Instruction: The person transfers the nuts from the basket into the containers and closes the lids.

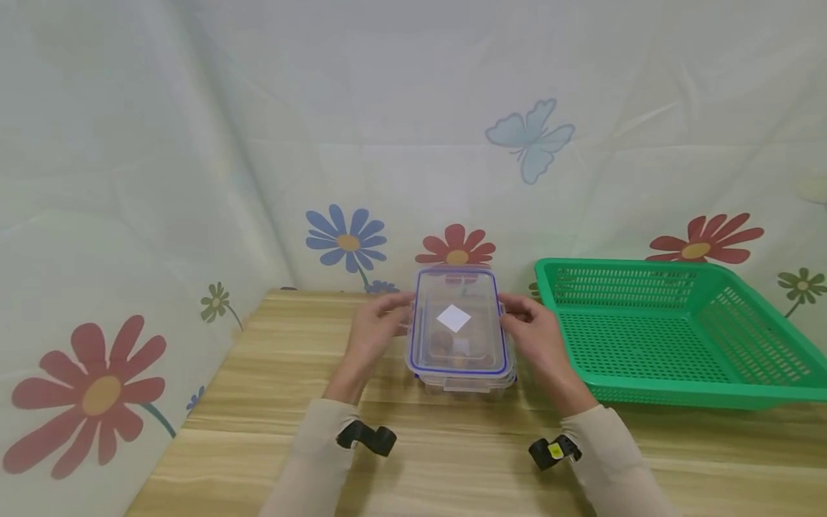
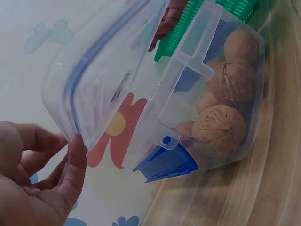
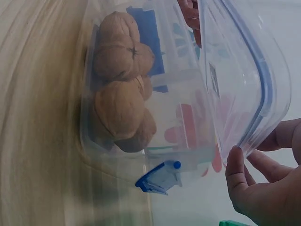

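Note:
A clear food storage container (image 2: 188, 106) stands on the table, with several walnuts (image 2: 219, 129) visible through its wall. Its blue side latches (image 2: 167, 162) hang outward. Tilted over it is a clear lid (image 1: 481, 291) with a blue seal, apart from the rim at the side near the hands. My left hand (image 1: 377, 327) pinches the lid's left edge between thumb and fingers. At the opposite edge, my right hand (image 1: 533, 337) pinches it the same way, as the right wrist view shows. A white diamond-shaped label (image 1: 454, 318) shows through or on the lid.
To the right, a green plastic basket (image 1: 636, 348) with slotted walls sits on the wooden table (image 1: 258, 373). Behind the table hangs a white curtain (image 1: 400, 143) with printed flowers and a butterfly. Both wrists wear black camera straps.

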### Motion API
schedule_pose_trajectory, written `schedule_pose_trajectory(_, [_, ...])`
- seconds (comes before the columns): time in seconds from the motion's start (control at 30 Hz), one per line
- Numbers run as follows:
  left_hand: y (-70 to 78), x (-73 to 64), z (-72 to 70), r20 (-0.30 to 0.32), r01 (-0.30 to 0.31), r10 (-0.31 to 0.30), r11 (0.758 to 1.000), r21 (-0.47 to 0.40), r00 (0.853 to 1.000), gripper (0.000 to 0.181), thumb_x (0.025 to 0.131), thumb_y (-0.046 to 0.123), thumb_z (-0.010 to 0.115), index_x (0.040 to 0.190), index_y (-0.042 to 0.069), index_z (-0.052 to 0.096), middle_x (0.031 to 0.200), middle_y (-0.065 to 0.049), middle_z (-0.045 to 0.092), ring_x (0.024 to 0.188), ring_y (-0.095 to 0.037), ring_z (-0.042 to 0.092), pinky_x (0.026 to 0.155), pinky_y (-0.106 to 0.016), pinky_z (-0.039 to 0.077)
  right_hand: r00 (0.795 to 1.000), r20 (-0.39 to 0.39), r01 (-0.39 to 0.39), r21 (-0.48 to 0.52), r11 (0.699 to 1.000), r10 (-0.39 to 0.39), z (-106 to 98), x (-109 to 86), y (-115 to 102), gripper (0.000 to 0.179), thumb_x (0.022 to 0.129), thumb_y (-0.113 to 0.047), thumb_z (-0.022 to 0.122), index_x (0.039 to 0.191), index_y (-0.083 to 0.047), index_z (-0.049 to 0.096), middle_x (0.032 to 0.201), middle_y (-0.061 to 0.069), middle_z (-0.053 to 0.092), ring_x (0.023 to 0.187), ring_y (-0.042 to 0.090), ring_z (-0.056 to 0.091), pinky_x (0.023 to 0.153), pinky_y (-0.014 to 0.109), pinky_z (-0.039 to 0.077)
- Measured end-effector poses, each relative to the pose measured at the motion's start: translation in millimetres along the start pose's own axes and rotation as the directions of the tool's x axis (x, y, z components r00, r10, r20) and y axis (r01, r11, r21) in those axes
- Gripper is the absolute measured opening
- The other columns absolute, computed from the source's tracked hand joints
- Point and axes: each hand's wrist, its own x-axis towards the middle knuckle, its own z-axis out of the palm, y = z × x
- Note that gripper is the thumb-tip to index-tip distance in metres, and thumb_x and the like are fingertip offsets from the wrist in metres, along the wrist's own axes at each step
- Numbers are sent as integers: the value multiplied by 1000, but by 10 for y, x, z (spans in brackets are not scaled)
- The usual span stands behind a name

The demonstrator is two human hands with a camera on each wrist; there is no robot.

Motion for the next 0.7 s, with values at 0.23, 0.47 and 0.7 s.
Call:
schedule_pose_trajectory(0.23, [-5, 60, 47, -4, -111, 112, 987, 120, 994, 30, 96, -5, 70, 124, 1, 77, 110, -17, 76, 95, -28, 75, 81, -34, 67, 998, 18, -65, 66, 996, 64, -103, -17, -49, 42, 108, -22, 57, 147, -9, 64, 141, 16, 63, 120, 30, 59, 103, 45, 53])
schedule_pose_trajectory(0.47, [24, 82, 53, 2, -238, 244, 942, 237, 970, 31, 93, -4, 77, 123, 3, 77, 112, -15, 77, 104, -31, 73, 93, -41, 64, 998, 22, -55, 163, 985, 52, -202, -21, -110, 41, 113, -25, 48, 145, -7, 65, 146, 14, 61, 124, 29, 61, 107, 40, 51])
schedule_pose_trajectory(0.7, [119, 88, 56, -27, -267, 278, 942, 201, 960, 29, 93, 0, 79, 122, 6, 79, 110, -12, 77, 102, -28, 73, 92, -37, 65, 999, 26, 39, 91, 995, -41, -276, -23, -138, 39, 111, -22, 59, 147, -7, 63, 142, 15, 63, 119, 19, 60, 90, 20, 54])
